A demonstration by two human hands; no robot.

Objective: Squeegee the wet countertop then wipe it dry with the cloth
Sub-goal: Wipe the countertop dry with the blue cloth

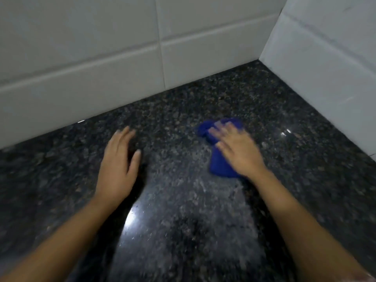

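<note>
Toward the back right of the dark speckled surface (183, 110), near the tiled corner, lies the blue cloth (218, 162), bunched rather than folded. The right hand (238, 151) lies flat on top of it, fingers spread and extended, pressing down rather than gripping. A flat palm of this kind loads the cloth evenly against the stone, which suits a drying pass. Both hand and cloth are blurred, consistent with a wiping stroke, though its direction cannot be determined.

The left hand (120, 161) is open and empty, well apart from the cloth on the opposite side, fingers pointing toward the back wall (81, 58). It appears to rest on or just above the stone; contact cannot be confirmed at this sharpness. Its likely purpose is to brace the body during the reach to the corner.

Between the forearms, the stone carries a pale streaked sheen and a bright glare patch. This may be residual moisture, so the near centre is judged not yet dry. No squeegee is in view, and the work is assessed as being in the cloth stage.

White tile bounds the work area behind, and the side wall (325, 68) to the right. The junction along these walls is where water would tend to collect.
</note>
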